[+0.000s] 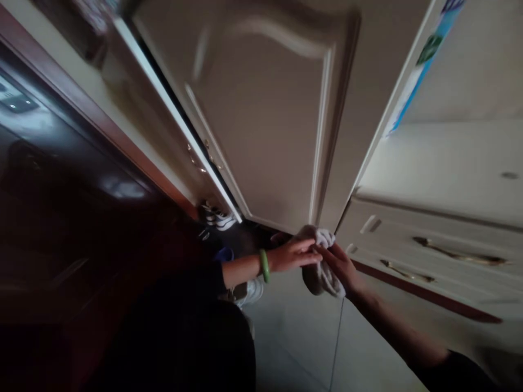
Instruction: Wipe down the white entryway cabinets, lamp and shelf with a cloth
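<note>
A crumpled grey-white cloth (324,280) is bunched between my two hands near the bottom corner of a cream panelled cabinet door (265,125). My left hand (292,256), with a green bangle (265,265) on its wrist, presses its fingers into the top of the cloth. My right hand (339,267) comes in from the lower right and pinches the cloth from the other side. The view is steeply tilted and somewhat blurred.
A cream cabinet with drawers (408,256) and brass handles (457,253) stands to the right. A pair of shoes (216,218) sits beyond my hands, and another shoe (250,291) lies below my left forearm. Tiled floor (294,343) spreads below. Dark furniture fills the left.
</note>
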`<state>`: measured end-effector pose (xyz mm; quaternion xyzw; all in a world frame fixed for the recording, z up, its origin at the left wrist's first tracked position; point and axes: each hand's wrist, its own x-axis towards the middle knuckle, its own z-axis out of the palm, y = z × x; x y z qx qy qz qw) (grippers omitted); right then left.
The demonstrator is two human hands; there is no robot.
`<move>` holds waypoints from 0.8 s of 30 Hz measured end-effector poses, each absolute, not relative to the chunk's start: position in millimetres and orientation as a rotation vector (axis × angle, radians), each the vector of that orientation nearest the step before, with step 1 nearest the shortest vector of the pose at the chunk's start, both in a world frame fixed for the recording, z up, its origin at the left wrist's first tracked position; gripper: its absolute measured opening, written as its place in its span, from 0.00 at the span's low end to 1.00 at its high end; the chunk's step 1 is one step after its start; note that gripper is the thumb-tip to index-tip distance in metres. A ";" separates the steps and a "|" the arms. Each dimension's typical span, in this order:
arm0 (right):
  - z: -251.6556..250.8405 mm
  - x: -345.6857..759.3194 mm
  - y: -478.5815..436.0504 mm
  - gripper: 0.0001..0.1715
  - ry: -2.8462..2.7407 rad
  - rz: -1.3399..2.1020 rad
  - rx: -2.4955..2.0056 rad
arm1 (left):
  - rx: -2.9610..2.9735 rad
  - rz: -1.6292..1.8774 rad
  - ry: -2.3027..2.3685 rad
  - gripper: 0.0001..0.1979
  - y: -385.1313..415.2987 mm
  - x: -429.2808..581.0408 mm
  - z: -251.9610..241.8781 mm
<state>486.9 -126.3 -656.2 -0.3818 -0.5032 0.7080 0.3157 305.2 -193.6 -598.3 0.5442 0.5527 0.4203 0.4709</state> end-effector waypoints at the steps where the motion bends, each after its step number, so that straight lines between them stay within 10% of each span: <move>1: -647.7 486.1 -120.1 0.41 -1.359 1.792 -1.023 | 1.379 1.013 1.293 0.23 -190.5 300.8 -590.7; 5: -579.3 492.9 -90.7 0.43 -1.436 1.297 -1.037 | 1.555 1.153 1.161 0.28 -175.4 271.9 -555.9; 10: -405.2 471.3 -60.3 0.22 -1.521 0.257 -0.690 | 1.587 1.696 1.120 0.23 -156.7 236.9 -514.7; 14: -315.1 425.6 -34.7 0.32 -1.779 -0.485 -0.588 | 1.535 1.855 1.101 0.21 -149.9 217.5 -504.8; 24: -530.1 388.5 -34.2 0.43 -1.758 0.207 -1.281 | 1.263 1.855 1.146 0.22 -150.1 152.3 -611.4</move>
